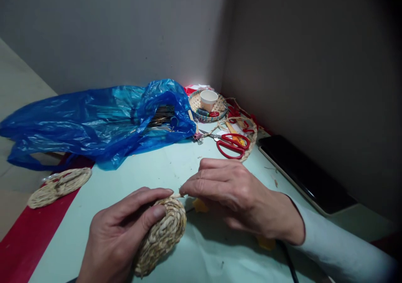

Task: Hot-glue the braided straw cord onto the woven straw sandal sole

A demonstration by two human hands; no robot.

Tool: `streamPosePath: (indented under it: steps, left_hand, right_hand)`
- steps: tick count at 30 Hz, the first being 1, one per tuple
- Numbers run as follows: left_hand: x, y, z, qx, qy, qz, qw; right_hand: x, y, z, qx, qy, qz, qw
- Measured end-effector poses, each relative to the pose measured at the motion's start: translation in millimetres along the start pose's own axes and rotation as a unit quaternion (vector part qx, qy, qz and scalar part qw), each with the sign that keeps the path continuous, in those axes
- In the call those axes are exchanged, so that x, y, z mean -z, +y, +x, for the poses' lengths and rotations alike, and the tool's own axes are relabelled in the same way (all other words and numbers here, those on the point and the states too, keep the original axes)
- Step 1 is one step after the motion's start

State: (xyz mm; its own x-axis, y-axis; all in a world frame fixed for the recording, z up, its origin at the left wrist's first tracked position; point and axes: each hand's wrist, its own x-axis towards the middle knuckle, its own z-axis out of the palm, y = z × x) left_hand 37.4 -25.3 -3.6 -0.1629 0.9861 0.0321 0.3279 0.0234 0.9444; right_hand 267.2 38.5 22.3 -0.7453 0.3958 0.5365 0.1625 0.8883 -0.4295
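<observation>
My left hand point(125, 228) grips an oval coil of braided straw point(165, 237), thumb on its face and fingers along the upper edge. A short pale strand point(176, 195) runs from the coil's top edge to the fingertips of my right hand point(229, 195), which are pinched together on it. Beneath the right hand, small yellow pieces point(201, 205) show in part; I cannot make out what they are. A second woven straw oval point(59, 186) lies at the far left on the red strip.
A blue plastic bag point(94, 119) with dark stalks point(161, 116) inside spreads across the back left. Red-handled scissors point(233, 145) lie beyond my right hand. Behind them, a round woven tray point(192, 103) bears a white cup point(209, 99). A dark phone-like slab point(301, 170) lies along the right wall.
</observation>
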Motion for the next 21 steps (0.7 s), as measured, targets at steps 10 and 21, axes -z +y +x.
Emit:
streamPosePath:
  steps: [10, 21]
  left_hand:
    - [-3.3, 4, -1, 0.026, -0.003, -0.035, 0.999]
    - [-5.7, 4, 5, 0.08, -0.013, -0.059, 0.995]
  right_hand:
    - [3, 0, 1, -0.002, -0.038, -0.028, 0.999]
    - [-8, 5, 0, 0.005, -0.033, -0.07, 0.997]
